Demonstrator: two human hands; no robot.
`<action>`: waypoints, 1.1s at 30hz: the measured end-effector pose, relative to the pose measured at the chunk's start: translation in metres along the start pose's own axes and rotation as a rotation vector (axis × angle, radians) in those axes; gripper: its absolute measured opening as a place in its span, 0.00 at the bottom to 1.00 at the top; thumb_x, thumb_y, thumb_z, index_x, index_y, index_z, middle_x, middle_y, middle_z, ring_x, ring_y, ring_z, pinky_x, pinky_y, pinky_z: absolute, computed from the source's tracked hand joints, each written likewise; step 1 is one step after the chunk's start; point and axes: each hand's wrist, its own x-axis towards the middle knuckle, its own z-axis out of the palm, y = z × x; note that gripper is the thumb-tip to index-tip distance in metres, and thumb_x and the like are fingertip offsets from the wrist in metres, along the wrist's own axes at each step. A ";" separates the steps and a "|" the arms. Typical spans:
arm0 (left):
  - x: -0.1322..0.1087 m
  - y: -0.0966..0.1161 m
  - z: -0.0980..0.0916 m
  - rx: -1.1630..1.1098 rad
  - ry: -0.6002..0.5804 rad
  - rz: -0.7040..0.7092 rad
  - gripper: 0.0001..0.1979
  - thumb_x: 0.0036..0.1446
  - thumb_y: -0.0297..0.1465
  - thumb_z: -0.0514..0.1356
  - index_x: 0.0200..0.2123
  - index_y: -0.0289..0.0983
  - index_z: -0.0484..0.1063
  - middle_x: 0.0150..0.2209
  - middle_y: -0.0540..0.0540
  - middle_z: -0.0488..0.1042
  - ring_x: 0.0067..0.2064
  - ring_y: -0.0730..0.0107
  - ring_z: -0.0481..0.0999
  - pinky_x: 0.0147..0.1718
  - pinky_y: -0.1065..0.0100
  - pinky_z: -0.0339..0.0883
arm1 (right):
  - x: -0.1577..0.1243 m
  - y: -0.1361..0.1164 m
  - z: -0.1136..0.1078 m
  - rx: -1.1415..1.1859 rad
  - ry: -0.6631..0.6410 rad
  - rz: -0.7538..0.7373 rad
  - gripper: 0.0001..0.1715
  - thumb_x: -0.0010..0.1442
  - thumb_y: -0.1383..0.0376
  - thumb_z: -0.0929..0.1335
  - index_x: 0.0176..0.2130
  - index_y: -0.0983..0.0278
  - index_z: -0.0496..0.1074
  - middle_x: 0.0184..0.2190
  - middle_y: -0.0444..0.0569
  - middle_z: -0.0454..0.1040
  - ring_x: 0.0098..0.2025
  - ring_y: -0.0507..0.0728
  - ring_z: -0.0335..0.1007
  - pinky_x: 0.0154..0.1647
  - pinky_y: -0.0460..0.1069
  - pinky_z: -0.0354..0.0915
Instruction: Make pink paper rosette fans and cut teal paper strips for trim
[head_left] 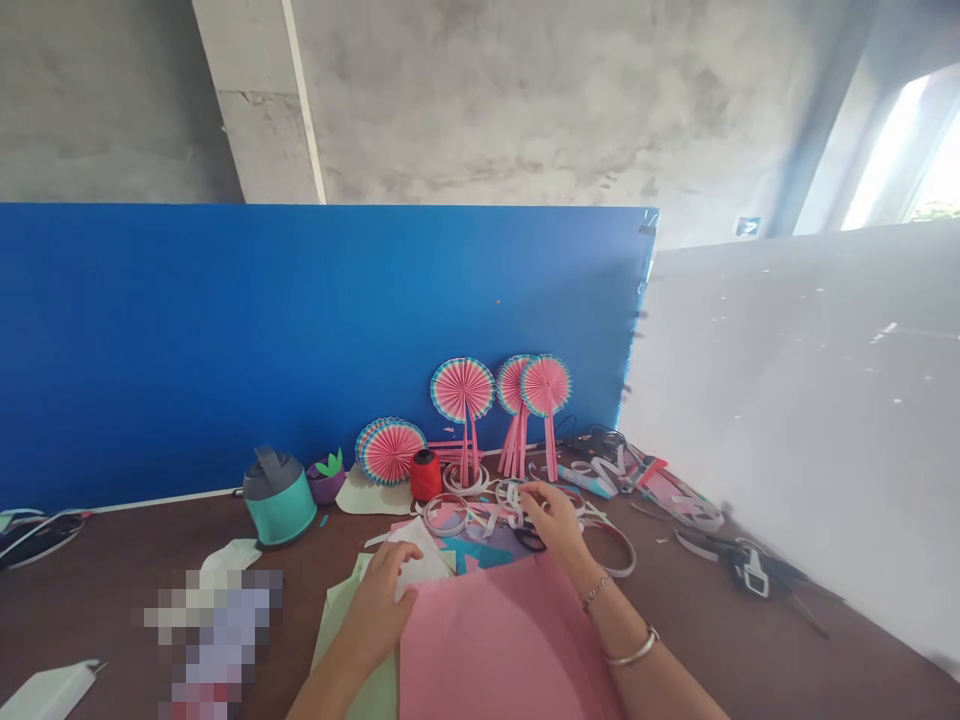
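My left hand [381,598] rests at the left edge of a stack of pink paper [510,640], beside a white sheet [420,562]. Its fingers are bent, with the thumb apart from them, and it holds nothing I can see. Farther forward, my right hand [553,518] is over a cluster of tape rolls and loose strips. Its thumb and index fingertips come close together by a whitish strip [514,494]; what they pinch is too small to make out. Black-handled scissors [529,541] lie just below that hand. A tape roll [446,514] lies between both hands.
Pleated pink paper fans [463,390] lean against the blue partition [225,340]. A red thread spool [425,474], a purple pot [327,486] and a teal container [280,505] stand at the back. Black clamp-like tools [752,572] lie right; a white glue gun [52,690] lies front left.
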 end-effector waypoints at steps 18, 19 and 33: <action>-0.012 0.020 -0.014 0.313 -0.267 0.053 0.15 0.45 0.30 0.59 0.38 0.43 0.78 0.63 0.42 0.62 0.65 0.48 0.54 0.60 0.51 0.50 | -0.031 -0.029 0.024 -0.602 -0.602 -0.230 0.14 0.49 0.72 0.64 0.30 0.63 0.79 0.27 0.47 0.78 0.28 0.52 0.68 0.28 0.44 0.54; -0.011 0.019 -0.012 0.305 -0.244 0.050 0.15 0.44 0.29 0.58 0.37 0.42 0.77 0.61 0.41 0.63 0.64 0.49 0.56 0.59 0.52 0.51 | -0.031 -0.029 0.024 -0.600 -0.602 -0.237 0.14 0.49 0.72 0.64 0.29 0.63 0.79 0.26 0.47 0.78 0.28 0.52 0.68 0.28 0.44 0.53; -0.003 -0.002 -0.010 -0.647 -0.352 -0.250 0.31 0.35 0.28 0.53 0.49 0.44 0.58 0.31 0.54 0.65 0.28 0.71 0.69 0.26 0.72 0.59 | -0.006 -0.010 -0.003 -0.492 0.083 -0.038 0.18 0.60 0.66 0.59 0.41 0.63 0.76 0.38 0.52 0.79 0.37 0.58 0.72 0.35 0.47 0.59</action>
